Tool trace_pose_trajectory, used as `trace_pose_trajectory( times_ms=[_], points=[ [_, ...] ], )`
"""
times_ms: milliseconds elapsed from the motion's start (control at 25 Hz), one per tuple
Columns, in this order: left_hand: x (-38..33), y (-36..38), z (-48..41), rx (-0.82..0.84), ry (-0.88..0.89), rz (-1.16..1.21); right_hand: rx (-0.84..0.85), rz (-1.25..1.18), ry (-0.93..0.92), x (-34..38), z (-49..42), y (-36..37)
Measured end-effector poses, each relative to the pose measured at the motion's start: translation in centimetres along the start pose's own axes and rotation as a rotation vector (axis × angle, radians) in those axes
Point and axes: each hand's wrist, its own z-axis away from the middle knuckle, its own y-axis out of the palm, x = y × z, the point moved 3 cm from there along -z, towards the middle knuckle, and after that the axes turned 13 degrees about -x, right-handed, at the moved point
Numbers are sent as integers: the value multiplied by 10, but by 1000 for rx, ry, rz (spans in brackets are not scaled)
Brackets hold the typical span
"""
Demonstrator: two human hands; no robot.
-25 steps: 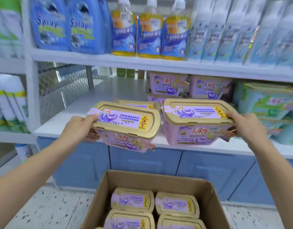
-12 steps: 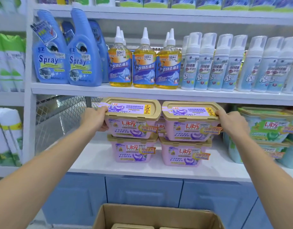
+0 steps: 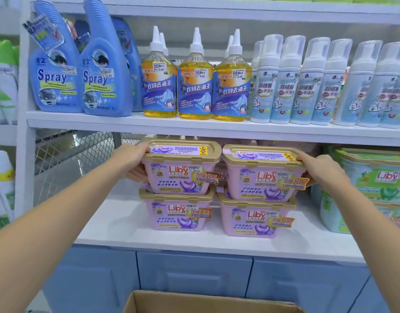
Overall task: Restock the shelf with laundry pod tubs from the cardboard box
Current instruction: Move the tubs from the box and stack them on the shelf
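Two pink Liby laundry pod tubs with gold lids rest on top of two matching tubs on the white shelf (image 3: 117, 224). My left hand (image 3: 132, 162) grips the left end of the upper left tub (image 3: 180, 175). My right hand (image 3: 322, 171) grips the right end of the upper right tub (image 3: 262, 181). Below them stand the lower left tub (image 3: 176, 213) and lower right tub (image 3: 255, 219). More pink tubs show behind the stacks. The cardboard box's (image 3: 208, 301) rim shows at the bottom edge; its contents are out of view.
Green Liby tubs (image 3: 375, 177) are stacked right of the pink ones. The shelf above (image 3: 194, 126) carries blue spray bottles (image 3: 99, 75), yellow bottles (image 3: 194, 86) and white foam pump bottles (image 3: 307, 86). A wire mesh panel (image 3: 70, 159) closes the left side. Blue cabinet doors (image 3: 194, 274) lie below.
Both hands lifted the two tubs from in front of the shelf edge up and inward onto the lower tubs. The view rose, so the box contents dropped out of sight.
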Motion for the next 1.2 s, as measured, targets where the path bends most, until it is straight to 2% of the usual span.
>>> trace_pose_trajectory(
  times_ms=[200,400,520,640,760,880,1000,1200],
  points=[
    [-1,-1,-1,28,43,-60,-36,-92,2,1,6,2],
    [14,2,1,-41,56,102,-61,-314,-58,-4,21,8],
    [52,5,16,-163,141,333,-49,-585,-86,-29,39,22],
    [110,17,38,-233,232,294,-20,-669,-34,-69,57,44],
    [150,45,58,-110,244,70,49,-618,-38,-93,85,62],
    [164,70,60,-40,338,-143,161,-419,-104,-106,102,86],
    [164,81,54,-146,401,-253,186,-239,-181,-110,98,104],
    [164,89,45,-261,418,-275,192,-208,-224,-103,81,119]
  ],
)
